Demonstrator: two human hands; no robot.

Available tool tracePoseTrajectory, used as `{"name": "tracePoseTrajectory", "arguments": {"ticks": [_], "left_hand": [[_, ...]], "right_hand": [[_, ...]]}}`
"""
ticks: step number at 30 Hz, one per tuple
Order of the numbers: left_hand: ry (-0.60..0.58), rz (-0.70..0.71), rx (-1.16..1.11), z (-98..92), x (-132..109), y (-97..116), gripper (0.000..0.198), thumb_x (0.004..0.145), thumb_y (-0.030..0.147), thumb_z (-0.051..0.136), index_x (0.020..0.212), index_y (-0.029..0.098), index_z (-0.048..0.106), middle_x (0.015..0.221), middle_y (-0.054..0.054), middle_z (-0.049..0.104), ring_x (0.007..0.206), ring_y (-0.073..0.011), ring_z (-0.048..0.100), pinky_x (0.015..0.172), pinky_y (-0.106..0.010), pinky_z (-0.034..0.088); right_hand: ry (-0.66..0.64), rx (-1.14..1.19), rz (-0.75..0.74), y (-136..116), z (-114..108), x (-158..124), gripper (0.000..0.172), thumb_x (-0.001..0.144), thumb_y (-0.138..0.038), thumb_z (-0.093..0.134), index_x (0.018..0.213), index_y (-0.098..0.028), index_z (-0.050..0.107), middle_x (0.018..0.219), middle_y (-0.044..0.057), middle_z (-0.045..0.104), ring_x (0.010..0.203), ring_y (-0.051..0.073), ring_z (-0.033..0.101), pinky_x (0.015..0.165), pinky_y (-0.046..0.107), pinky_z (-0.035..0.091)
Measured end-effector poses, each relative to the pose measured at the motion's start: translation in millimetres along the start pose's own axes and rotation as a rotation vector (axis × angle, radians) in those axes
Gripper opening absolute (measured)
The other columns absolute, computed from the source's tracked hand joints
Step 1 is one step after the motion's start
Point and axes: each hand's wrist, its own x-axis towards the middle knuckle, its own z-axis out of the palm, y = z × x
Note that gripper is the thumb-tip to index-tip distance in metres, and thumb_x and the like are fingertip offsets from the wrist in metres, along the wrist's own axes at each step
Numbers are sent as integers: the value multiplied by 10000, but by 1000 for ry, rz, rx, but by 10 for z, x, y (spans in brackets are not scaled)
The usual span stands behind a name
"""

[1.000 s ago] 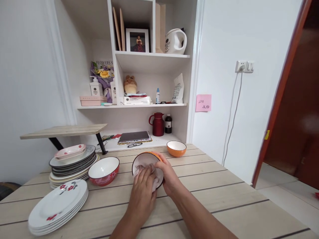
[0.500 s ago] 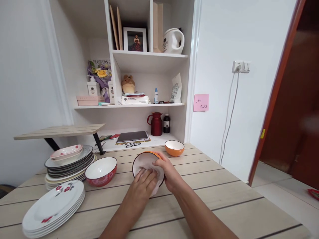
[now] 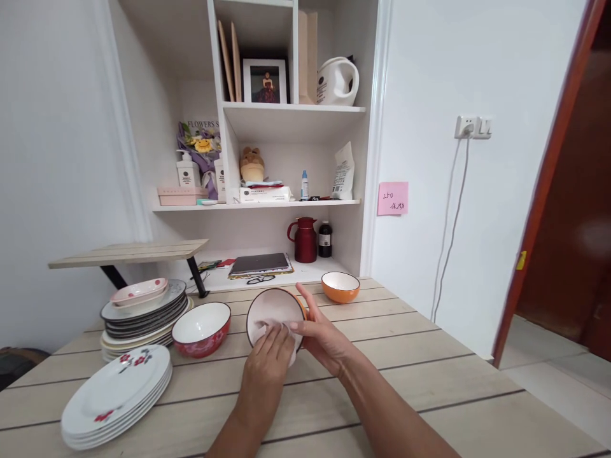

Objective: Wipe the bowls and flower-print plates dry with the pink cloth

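Note:
A bowl (image 3: 273,304) with a white inside, a dark rim and an orange outside is tilted toward me above the table. My right hand (image 3: 324,337) grips its right side, thumb at the rim and one finger raised off it; the other fingers are partly hidden behind the bowl. Inside it, my left hand (image 3: 268,364) presses a pale cloth (image 3: 292,355) against the lower wall, fingers together over the cloth. Farther back on the right stands another orange bowl (image 3: 340,290). A red bowl (image 3: 201,331), white within, rests left of my hands.
White plates (image 3: 117,394) with red flowers are stacked at the front left. Behind them stands a taller plate stack (image 3: 143,312) topped by small dishes, near a raised wooden stand (image 3: 133,253). A laptop (image 3: 260,263) and red jug (image 3: 305,240) occupy the shelf beyond the table.
My right hand has loosened, its index finger now lifted from the bowl. The bowl has turned and sits slightly farther left, while my left hand and the cloth have shifted toward its lower edge.

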Motion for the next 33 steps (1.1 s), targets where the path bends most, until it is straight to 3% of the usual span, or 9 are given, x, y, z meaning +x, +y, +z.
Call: {"name": "tracePoseTrajectory", "arguments": {"ticks": [4,8,11,20,24,28,33], "left_hand": [[66,-136,-41,53,-32,34,404,903,54,393,1265,132,556,1145,-107,711,1105,-239,645,899,-412,556],[87,-133,-101,48,-9,51,477,883,42,365,1325,151,509,1162,-101,704,1116,-230,642,927,-432,547],[85,-82,-119,49,24,70,487,878,26,349,1324,140,511,1179,-103,700,1123,-220,642,932,-414,544],[-86,178,-193,12,67,-58,332,975,136,383,1206,223,607,1196,-35,690,1141,-183,612,1029,-406,470],[-54,214,-152,-52,89,-43,286,956,107,424,1111,207,643,1185,-53,686,1170,-206,595,1067,-452,425],[-28,209,-71,-115,92,-9,297,955,104,412,1114,190,648,1172,-71,696,1158,-223,613,996,-404,479],[-1,167,-39,-145,80,-11,304,964,120,400,1121,185,652,1161,-60,709,1134,-228,636,953,-384,509]], "right_hand": [[-11,28,-37,147,198,-29,1004,641,-178,775,1489,-343,262,1108,41,694,1050,258,650,981,437,423],[128,11,-163,272,320,-14,813,704,-214,694,1438,-335,364,1148,33,686,1030,251,649,955,400,455],[194,-72,-177,270,279,20,740,712,-241,657,1405,-325,413,1032,20,711,932,252,659,852,377,481],[140,-319,12,-100,-37,21,529,676,-225,600,1200,-300,622,927,-5,706,927,238,599,684,299,397],[60,-416,91,-229,-122,-19,554,671,-198,592,1211,-314,625,927,-4,711,906,234,594,669,296,374],[45,-363,96,-217,-144,-24,612,711,-214,608,1307,-339,553,1027,3,711,914,224,614,729,315,404],[50,-166,42,-118,-103,-11,882,683,-227,739,1456,-389,347,1044,1,707,964,226,646,928,379,414]]}}
